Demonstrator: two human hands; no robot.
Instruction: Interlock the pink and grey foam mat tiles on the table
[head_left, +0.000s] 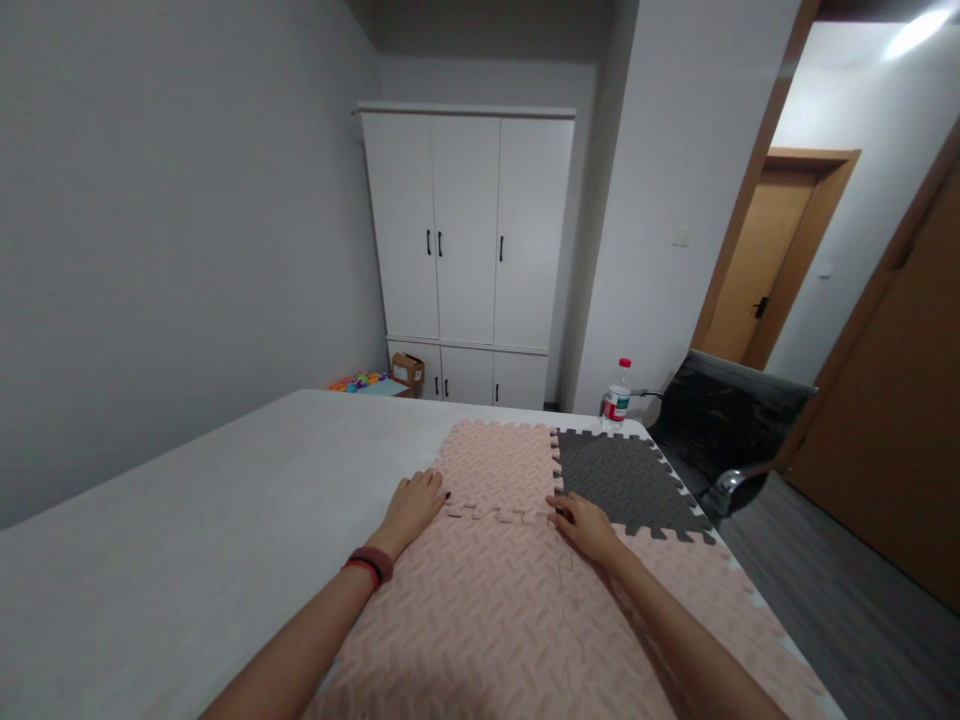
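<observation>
A far pink foam tile (pixel 499 460) with toothed edges lies flat, its near edge against a large pink foam tile (pixel 480 610). Small gaps show along the seam between them. My left hand (pixel 416 508) rests at the far tile's left edge, fingers stretched out flat and thumb on the tile. At that tile's near right corner is my right hand (pixel 585 528), its thumb and bent fingers closed on the edge. Just beyond the right hand is a dark grey foam tile (pixel 626 480), beside the far pink one. What lies under the right fingertips is partly hidden.
All tiles lie on a white table (pixel 247 540). A water bottle with a red cap (pixel 618 395) stands at the far right corner. Right of the table is a black chair (pixel 735 420). Behind are a cardboard box (pixel 407 370) and a white cabinet (pixel 469 225).
</observation>
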